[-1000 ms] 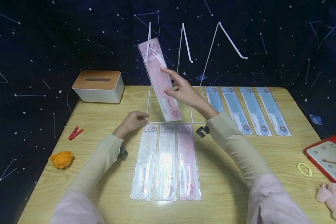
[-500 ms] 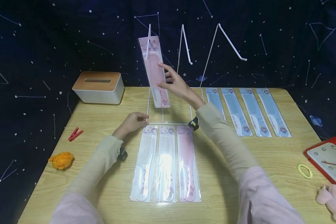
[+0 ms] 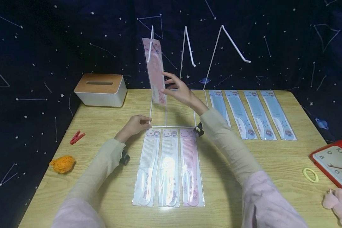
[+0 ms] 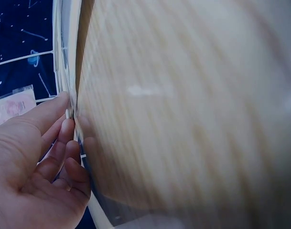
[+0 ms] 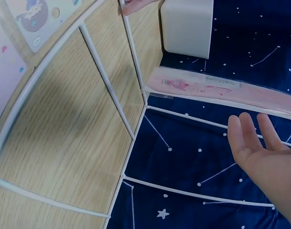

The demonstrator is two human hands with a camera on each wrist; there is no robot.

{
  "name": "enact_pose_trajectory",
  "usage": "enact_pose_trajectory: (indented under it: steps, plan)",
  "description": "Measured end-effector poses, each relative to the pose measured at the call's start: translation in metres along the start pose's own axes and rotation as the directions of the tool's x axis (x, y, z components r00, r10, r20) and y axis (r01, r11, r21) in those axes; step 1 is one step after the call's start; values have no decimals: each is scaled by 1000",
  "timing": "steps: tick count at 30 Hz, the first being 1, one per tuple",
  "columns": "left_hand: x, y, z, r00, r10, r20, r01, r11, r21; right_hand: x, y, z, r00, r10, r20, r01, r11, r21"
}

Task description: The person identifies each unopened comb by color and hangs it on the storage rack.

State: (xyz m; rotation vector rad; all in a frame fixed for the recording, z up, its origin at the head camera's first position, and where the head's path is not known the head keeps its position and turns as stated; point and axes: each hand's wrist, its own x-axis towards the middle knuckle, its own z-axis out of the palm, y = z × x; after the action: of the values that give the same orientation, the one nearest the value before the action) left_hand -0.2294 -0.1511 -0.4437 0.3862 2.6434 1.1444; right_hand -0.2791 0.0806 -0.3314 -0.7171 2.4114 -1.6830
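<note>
head view: a pink comb in clear plastic packaging (image 3: 155, 70) hangs on the white wire rack (image 3: 185, 57); the right hand (image 3: 180, 90), fingers straight, touches it. left hand (image 3: 134, 124) pinches the rack's base on the wooden worktop (image 3: 273, 158).
left wrist view: the left grip curls on the wire.
right wrist view: the right grip is relaxed beside the comb.

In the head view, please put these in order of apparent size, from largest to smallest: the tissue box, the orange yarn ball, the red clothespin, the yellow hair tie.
1. tissue box, clearly largest.
2. orange yarn ball.
3. red clothespin and yellow hair tie: they look about alike, so I do not rank them.
</note>
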Motion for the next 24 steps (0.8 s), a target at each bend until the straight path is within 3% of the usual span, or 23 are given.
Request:
enact_pose_trajectory:
  steps: [9, 19, 24]
  plan:
    - [0, 0, -1, 1000, -12, 7, 12, 1000, -2, -31, 6, -9, 999, 24, -36, -27, 996, -85]
    - [-1, -1, -1, 1000, -12, 6, 12, 1000, -6, -91, 22, -10, 994, 93, -63, -99, 989, -107]
    - [-1, 1, -1, 1000, -12, 7, 12, 1000, -2, -126, 31, -11, 993, 115, -19, -116, 981, -153]
